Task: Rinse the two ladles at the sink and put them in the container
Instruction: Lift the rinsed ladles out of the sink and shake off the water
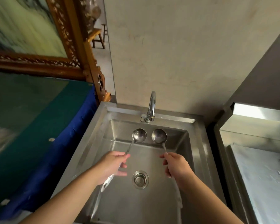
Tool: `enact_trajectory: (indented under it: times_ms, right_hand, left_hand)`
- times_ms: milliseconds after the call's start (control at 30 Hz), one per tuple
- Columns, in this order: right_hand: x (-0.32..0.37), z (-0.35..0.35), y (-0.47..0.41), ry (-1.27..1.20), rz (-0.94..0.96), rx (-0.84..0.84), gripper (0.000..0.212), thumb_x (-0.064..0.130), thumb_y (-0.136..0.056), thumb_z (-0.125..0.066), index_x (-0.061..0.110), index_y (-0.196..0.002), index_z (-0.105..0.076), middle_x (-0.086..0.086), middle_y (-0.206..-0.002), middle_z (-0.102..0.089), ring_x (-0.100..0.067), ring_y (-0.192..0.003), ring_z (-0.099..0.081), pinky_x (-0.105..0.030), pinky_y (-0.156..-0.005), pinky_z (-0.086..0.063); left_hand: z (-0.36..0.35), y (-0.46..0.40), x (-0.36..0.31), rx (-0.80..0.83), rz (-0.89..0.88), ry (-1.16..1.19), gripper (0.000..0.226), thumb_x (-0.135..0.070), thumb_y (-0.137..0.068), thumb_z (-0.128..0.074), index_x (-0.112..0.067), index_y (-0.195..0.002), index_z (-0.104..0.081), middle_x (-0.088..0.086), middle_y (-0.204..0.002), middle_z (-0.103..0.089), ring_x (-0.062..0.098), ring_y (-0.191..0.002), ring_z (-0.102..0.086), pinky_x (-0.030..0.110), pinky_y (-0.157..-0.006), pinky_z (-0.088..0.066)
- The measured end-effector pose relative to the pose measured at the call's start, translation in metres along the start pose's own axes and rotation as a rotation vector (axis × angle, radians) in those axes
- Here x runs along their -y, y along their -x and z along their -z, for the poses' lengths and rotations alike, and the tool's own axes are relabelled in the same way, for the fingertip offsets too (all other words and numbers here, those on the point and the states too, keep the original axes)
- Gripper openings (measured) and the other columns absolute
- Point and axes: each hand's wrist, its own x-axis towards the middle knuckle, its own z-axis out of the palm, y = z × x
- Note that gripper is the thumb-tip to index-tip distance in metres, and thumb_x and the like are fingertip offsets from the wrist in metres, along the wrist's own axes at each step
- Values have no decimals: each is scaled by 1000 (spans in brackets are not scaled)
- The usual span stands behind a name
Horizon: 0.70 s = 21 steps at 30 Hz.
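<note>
Steel everywhere at this end of the room: the sink [94, 143] is a deep stainless basin set against a pale wall, with a curved faucet [151, 107] rising at the middle of its back edge and a round drain strainer [140, 179] in the floor of the bowl.

A person stands over it with both bare arms reaching in. The left hand [111, 167] grips the handle of the left ladle [139, 135], fingers closed around the thin stem near its end. The right hand [176, 165] does the same with the right ladle [159, 135], fingers wrapped on the handle. Both ladles point away from the person, their round bowls held side by side, close but apart, just below and in front of the faucet's spout, over the far part of the basin. The bowls face up towards the person. Whether water is running I cannot tell.

To the left of the sink sits a counter [31, 118] draped in blue cloth under a greenish sheet, and behind it a carved wooden frame [74, 46] around a painted panel. To the right stands another steel unit [257, 159], well apart from the hands.
</note>
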Motion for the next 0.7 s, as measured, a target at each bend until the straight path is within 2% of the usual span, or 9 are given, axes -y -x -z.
enact_trajectory:
  times_ms: [67,100,167,233,333,400,500,600,700]
  right_hand:
    - [13,12,16,149,104,-71,27,20,-96,-52,19,-84,-76,0,-64,-61,-13,-40,-50,-26,-44,-41]
    - [21,18,24,225,156,-102,27,23,-95,-53,22,-83,-77,1,-62,-63,-15,-45,-53,-25,-47,-43]
    - [39,28,44,390,273,-174,28,28,-95,-53,20,-82,-77,-3,-68,-72,-20,-61,-64,-27,-52,-43]
    - [57,37,54,545,374,-240,32,29,-97,-52,12,-78,-72,-13,-79,-71,-27,-75,-65,-32,-57,-40]
    - [95,48,86,657,546,-364,39,26,-101,-50,11,-69,-63,-13,-85,-61,-28,-73,-61,-30,-67,-42]
    - [126,51,113,717,648,-451,35,23,-102,-49,10,-74,-64,-10,-87,-55,-27,-72,-57,-36,-73,-50]
    - [174,52,155,743,801,-589,26,18,-101,-52,7,-93,-74,-9,-88,-53,-36,-75,-62,-39,-74,-52]
    - [216,52,199,733,923,-733,26,18,-100,-55,12,-115,-75,-11,-94,-60,-38,-79,-66,-40,-74,-54]
    - [249,51,237,708,1002,-852,27,16,-98,-58,14,-119,-75,-10,-97,-61,-37,-82,-66,-37,-75,-52]
  left_hand:
    - [7,9,-17,-42,-95,-205,27,-24,-97,-64,-17,-72,-68,1,-71,-53,16,-70,-52,36,-73,-62]
    - [11,13,-27,-64,-162,-320,35,-27,-97,-63,-19,-63,-60,-2,-64,-49,16,-65,-47,31,-66,-55]
    - [20,25,-51,-109,-318,-534,44,-30,-98,-59,-19,-57,-47,-8,-51,-38,14,-53,-35,26,-53,-33]
    - [28,28,-70,-174,-450,-727,44,-31,-98,-54,-15,-58,-46,-7,-48,-36,13,-46,-33,28,-49,-24]
    - [43,57,-115,-296,-675,-959,28,-26,-100,-53,-31,-79,-71,-9,-55,-54,3,-45,-47,17,-43,-29]
    - [54,80,-148,-378,-838,-1101,21,-25,-100,-54,-30,-99,-75,-8,-71,-68,5,-59,-61,18,-49,-43]
    - [73,116,-192,-462,-1021,-1190,22,-24,-100,-52,-23,-101,-74,-2,-83,-73,18,-75,-68,35,-65,-59]
    - [91,152,-230,-556,-1186,-1247,22,-26,-100,-51,-21,-104,-72,-2,-82,-70,17,-74,-67,36,-63,-60]
    - [106,184,-264,-617,-1310,-1236,23,-26,-100,-50,-19,-105,-72,0,-82,-69,18,-73,-66,37,-63,-60]
